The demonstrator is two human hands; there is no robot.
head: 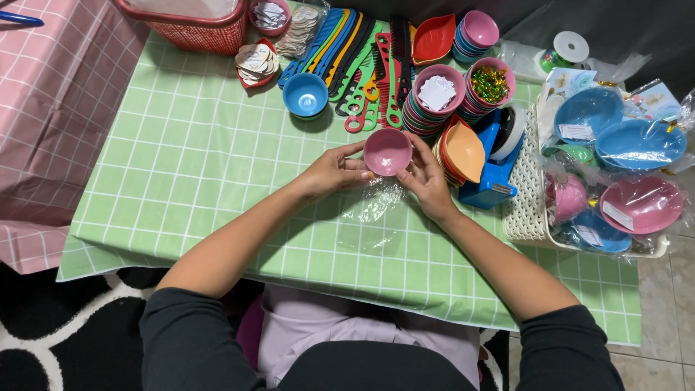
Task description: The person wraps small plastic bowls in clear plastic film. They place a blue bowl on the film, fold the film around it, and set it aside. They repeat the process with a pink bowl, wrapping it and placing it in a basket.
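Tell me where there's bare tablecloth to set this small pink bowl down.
Bare cloth lies left of the left hand, between the red basket and the near edge of the green checked tablecloth. The clear plastic sheet covers the middle; the combs and stacked bowls crowd the far right.

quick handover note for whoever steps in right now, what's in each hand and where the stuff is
Left hand: fingers on the left side of a small pink bowl.
Right hand: fingers on the bowl's right side. Both hands hold it, open side up, over a clear plastic sheet on the green checked tablecloth.
Nearby: a loose blue bowl, coloured combs, stacks of bowls, a blue tape dispenser.
Done: wrapped bowls sit in and around the white basket on the right.
Left: the pink bowl is bare, not yet wrapped; the stacks are unwrapped too.
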